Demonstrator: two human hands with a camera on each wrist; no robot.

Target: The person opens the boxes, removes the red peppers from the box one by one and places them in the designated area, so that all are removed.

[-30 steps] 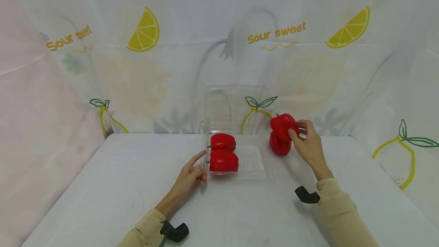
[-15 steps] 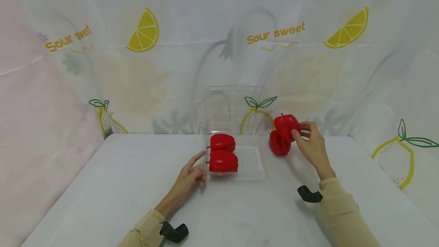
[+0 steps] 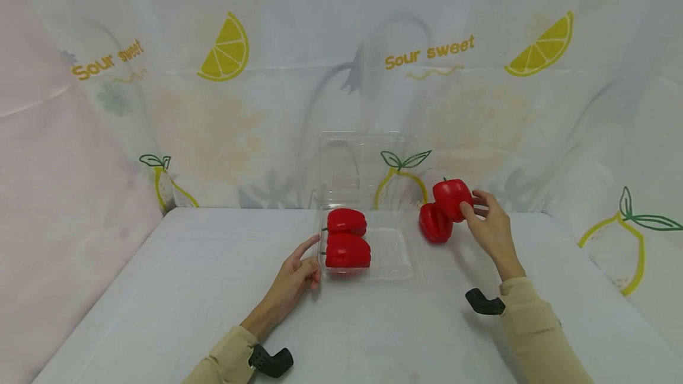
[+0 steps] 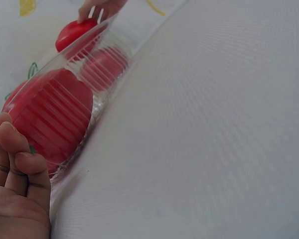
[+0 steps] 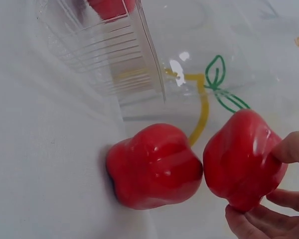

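My right hand (image 3: 492, 227) grips a red bell pepper (image 3: 452, 199) between thumb and fingers, its green stem upward. That pepper overlaps a second red bell pepper (image 5: 154, 167) on the table, and in the right wrist view their sides meet. Two more red bell peppers, a back one (image 3: 347, 221) and a front one (image 3: 348, 250), lie on their sides in the left half of a clear plastic clamshell box (image 3: 392, 253). At the box's left wall is my left hand (image 3: 292, 277), index finger stretched along it. Its other fingers bend loosely near the wall (image 4: 22, 164).
The clear lid (image 3: 341, 165) stands raised at the back of the box, against a patterned cloth backdrop (image 3: 288, 111). A white cloth covers the table (image 3: 213, 289). Black wrist mounts (image 3: 274, 361) jut out from both sleeves.
My right hand has shifted to the right with the held pepper, uncovering more of the one beneath. The left hand and the box stay where they were.
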